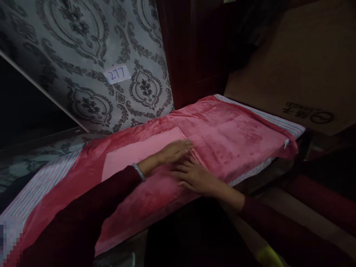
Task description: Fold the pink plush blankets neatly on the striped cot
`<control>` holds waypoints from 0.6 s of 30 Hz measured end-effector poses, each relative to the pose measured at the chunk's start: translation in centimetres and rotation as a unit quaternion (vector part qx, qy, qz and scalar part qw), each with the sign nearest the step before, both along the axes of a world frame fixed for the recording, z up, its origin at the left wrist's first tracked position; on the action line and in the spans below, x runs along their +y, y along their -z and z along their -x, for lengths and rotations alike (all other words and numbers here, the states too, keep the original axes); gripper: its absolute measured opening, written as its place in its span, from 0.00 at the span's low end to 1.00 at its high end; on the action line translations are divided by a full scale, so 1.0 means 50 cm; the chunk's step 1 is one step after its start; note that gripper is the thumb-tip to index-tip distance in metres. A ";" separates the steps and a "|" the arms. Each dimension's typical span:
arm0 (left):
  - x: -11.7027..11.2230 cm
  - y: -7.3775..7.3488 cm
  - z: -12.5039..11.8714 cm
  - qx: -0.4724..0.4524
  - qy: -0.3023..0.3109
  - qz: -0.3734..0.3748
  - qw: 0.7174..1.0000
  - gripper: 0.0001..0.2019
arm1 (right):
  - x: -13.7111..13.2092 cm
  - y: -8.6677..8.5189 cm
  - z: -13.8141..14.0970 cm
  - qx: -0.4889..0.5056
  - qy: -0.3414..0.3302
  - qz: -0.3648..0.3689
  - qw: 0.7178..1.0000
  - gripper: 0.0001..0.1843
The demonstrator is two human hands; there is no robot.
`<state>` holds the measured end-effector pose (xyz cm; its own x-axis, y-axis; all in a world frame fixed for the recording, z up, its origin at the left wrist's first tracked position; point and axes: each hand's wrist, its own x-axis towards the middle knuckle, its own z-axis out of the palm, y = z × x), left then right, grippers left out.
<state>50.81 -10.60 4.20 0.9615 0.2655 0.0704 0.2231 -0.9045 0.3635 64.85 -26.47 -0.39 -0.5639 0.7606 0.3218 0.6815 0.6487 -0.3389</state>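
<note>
Open left hand [174, 152] and open right hand [194, 177], just apart and gripping nothing, lie flat at 6 o'clock on a red plush blanket [230, 141] over a striped fabric pad [278, 124]; uneven palm pressure could wrinkle its pale pink panel [139, 155].

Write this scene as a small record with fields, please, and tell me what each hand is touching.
Left hand: flat on the pink blanket, bangle on wrist
Right hand: flat on the same blanket, beside the left hand
Blanket: lies on striped cloth, lighter pink patch beside the hands
Behind: patterned board with paper label reading 277
Right side: cardboard sheet
</note>
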 end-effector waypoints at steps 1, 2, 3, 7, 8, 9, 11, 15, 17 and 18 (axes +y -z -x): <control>-0.019 0.011 0.003 0.023 0.022 0.010 0.999 0.32 | -0.004 0.007 -0.007 0.001 0.009 0.000 1.000 0.27; -0.030 0.022 0.006 0.047 0.035 0.014 0.998 0.33 | -0.008 0.017 -0.012 -0.002 0.019 0.002 1.000 0.27; -0.035 0.034 0.007 0.066 0.041 0.012 0.997 0.33 | -0.010 0.028 -0.016 -0.007 0.028 0.005 1.000 0.29; 0.013 0.070 0.000 0.069 0.025 -0.029 0.997 0.32 | -0.010 0.063 -0.020 -0.020 0.047 0.001 0.999 0.31; 0.035 0.074 -0.005 0.062 0.021 -0.043 0.997 0.32 | -0.010 0.066 -0.019 -0.021 0.046 -0.001 0.999 0.31; 0.057 0.077 -0.011 0.058 0.017 -0.057 0.997 0.32 | -0.009 0.067 -0.018 -0.022 0.043 -0.001 0.999 0.31; 0.101 0.078 -0.026 0.060 0.004 -0.079 0.995 0.31 | -0.009 0.065 -0.018 -0.025 0.038 0.002 0.999 0.31; 0.177 0.081 -0.057 0.071 -0.050 -0.067 0.994 0.29 | -0.010 0.061 -0.020 -0.018 0.039 0.009 0.999 0.31; 0.208 0.088 -0.067 0.063 -0.074 -0.044 0.994 0.30 | -0.011 0.063 -0.021 -0.015 0.038 0.009 0.999 0.31; 0.221 0.092 -0.070 0.057 -0.086 -0.033 0.994 0.29 | -0.011 0.064 -0.022 -0.014 0.038 0.007 0.999 0.31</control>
<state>54.29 0.45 -0.42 0.9054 0.4243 -0.0136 0.4121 -0.8707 0.2686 65.96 -27.02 -3.61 -0.5136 0.8057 0.2951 0.7376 0.5903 -0.3278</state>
